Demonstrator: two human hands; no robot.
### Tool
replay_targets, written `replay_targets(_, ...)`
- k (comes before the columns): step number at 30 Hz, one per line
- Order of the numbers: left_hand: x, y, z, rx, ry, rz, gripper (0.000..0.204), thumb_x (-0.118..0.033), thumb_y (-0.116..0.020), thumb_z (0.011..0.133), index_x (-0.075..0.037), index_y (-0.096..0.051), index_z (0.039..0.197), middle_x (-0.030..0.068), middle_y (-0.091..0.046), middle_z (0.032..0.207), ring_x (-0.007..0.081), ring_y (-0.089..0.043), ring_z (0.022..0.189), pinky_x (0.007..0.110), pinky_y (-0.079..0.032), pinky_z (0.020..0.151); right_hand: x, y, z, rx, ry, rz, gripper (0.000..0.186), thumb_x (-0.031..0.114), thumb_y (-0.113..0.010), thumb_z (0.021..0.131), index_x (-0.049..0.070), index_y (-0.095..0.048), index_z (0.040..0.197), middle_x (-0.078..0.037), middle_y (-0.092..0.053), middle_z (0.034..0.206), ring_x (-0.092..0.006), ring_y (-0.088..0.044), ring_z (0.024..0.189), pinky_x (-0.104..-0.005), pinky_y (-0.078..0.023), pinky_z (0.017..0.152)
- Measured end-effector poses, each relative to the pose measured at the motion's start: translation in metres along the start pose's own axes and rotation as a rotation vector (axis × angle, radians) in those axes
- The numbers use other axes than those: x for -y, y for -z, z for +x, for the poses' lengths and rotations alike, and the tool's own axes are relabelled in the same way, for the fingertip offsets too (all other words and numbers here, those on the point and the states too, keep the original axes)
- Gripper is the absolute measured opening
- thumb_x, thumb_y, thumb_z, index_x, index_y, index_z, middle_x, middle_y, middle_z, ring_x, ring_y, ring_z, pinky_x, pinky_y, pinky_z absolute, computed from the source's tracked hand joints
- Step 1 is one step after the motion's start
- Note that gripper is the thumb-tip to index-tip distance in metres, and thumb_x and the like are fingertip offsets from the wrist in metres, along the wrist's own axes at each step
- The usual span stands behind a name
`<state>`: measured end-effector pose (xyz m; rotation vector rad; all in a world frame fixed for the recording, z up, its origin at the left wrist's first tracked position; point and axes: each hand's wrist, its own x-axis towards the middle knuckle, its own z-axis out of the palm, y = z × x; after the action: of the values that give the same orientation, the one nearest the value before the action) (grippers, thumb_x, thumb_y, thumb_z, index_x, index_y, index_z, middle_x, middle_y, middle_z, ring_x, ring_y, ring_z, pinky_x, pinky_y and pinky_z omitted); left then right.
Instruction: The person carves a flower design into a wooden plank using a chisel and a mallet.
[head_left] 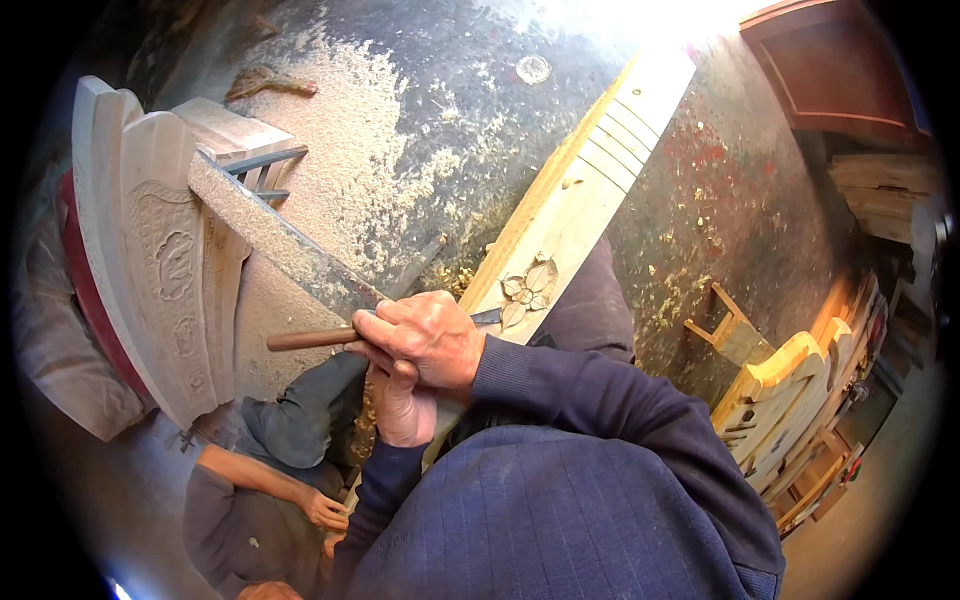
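Note:
A wood chisel (312,340) with a brown handle lies across both my hands, its handle pointing left and its metal blade angled right. My right hand (428,335) is closed round it near the blade. Just below, my left hand (403,408) is closed against the handle, its fingers partly hidden by the right. The blade's tip meets a long, pale wooden beam (590,200) beside a carved flower (530,287). Several dark curved lines cross the beam's far part, and a few chips lie on it.
A carved wooden panel (170,255) stands at left, beside a sawdust-covered plank (275,225). Sawdust (340,130) covers the floor beyond. Close at lower left, a co-worker's hand (325,512) rests by the beam. Wooden pieces (790,390) and a small wooden frame (735,330) are at right.

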<state>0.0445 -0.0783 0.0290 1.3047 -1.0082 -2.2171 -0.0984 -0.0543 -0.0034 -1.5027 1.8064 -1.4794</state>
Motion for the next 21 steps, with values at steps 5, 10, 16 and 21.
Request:
replay_targets(5, 0.003, 0.007, -0.013, 0.018, 0.018, -0.093, 0.118, -0.045, -0.098, 0.079, -0.013, -0.028, 0.169, 0.0002, -0.047, 0.157, 0.0195, -0.045, 0.149, 0.042, -0.035, 0.128, 0.003, -0.002, -0.008, -0.004, 0.196, -0.203, 0.026, 0.022, -0.065, 0.089, 0.003, -0.063, 0.106, -0.003, -0.057, 0.078, -0.0194, -0.068, 0.068, -0.0375, -0.054, 0.058)
replay_targets(10, 0.015, 0.030, -0.041, 0.018, 0.006, -0.177, 0.102, -0.031, -0.099, 0.075, -0.020, -0.040, 0.157, -0.0026, -0.052, 0.146, 0.0196, -0.048, 0.143, 0.042, -0.038, 0.123, 0.012, -0.005, -0.017, 0.095, 0.300, -0.065, 0.027, 0.025, -0.067, 0.091, 0.004, -0.063, 0.108, -0.002, -0.056, 0.079, -0.0185, -0.067, 0.067, -0.0352, -0.053, 0.058)
replay_targets(16, 0.025, 0.029, -0.045, -0.010, -0.064, -0.210, 0.092, -0.021, -0.095, 0.077, -0.020, -0.045, 0.154, -0.0019, -0.054, 0.147, 0.0204, -0.048, 0.144, 0.043, -0.037, 0.125, 0.008, -0.009, -0.020, 0.103, 0.296, 0.029, 0.025, 0.028, -0.071, 0.090, 0.008, -0.061, 0.101, -0.002, -0.051, 0.076, -0.0189, -0.065, 0.062, -0.0355, -0.053, 0.054)
replay_targets(21, 0.022, 0.025, -0.045, 0.014, -0.120, -0.120, 0.078, -0.025, -0.088, 0.085, -0.019, -0.047, 0.151, 0.0010, -0.057, 0.145, 0.0216, -0.050, 0.144, 0.045, -0.036, 0.127, 0.006, -0.011, -0.021, 0.113, 0.288, 0.072, 0.025, 0.029, -0.071, 0.092, 0.008, -0.061, 0.102, -0.002, -0.053, 0.076, -0.0196, -0.066, 0.063, -0.0355, -0.054, 0.055)
